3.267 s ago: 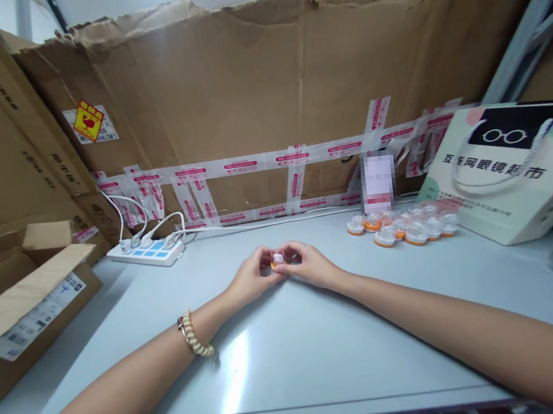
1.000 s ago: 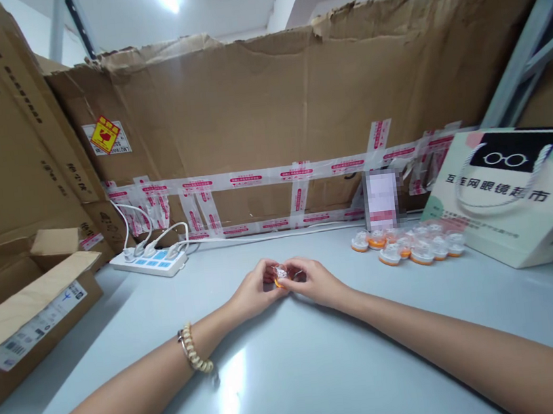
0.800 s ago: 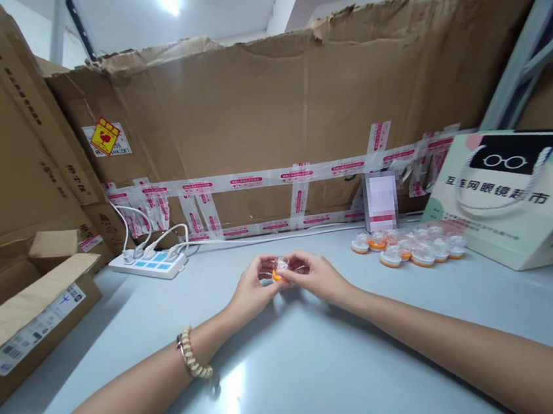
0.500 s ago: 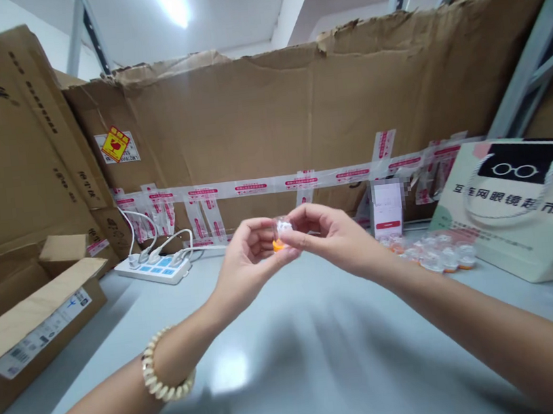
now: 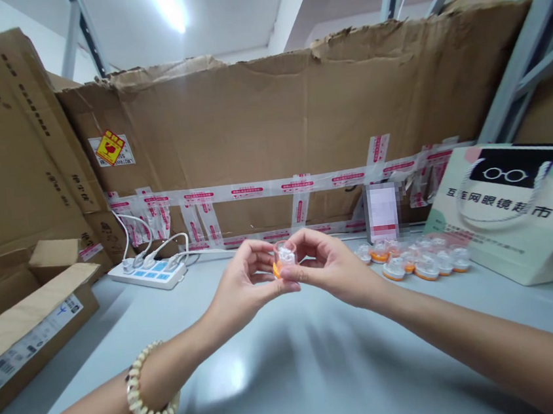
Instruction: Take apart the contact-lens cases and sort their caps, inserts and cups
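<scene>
Between my two hands, above the grey table, is a small round clear plastic case (image 5: pixel 285 255) with white parts inside and an orange base. My left hand (image 5: pixel 250 277) grips it from the left, fingers behind and thumb below. From the other side, the thumb and fingers of my right hand (image 5: pixel 326 266) pinch the case near its front. The fingers hide part of it, and the orange shows at its lower left. Several similar clear cases (image 5: pixel 426 267) with orange bases stand grouped on the table, to the right of my right hand.
A phone (image 5: pixel 382 212) stands upright behind the grouped cases. On the right is a paper bag (image 5: pixel 497 236) with a rope handle. A power strip (image 5: pixel 148 275) with plugged-in cables and an open cardboard box (image 5: pixel 36 324) are on the left. A large cardboard sheet (image 5: pixel 228 126) closes off the back.
Both hands and the case sit lower in the picture, and the view has shifted slightly. More of the case's clear top shows, and more of the grouped cases has come into sight.
</scene>
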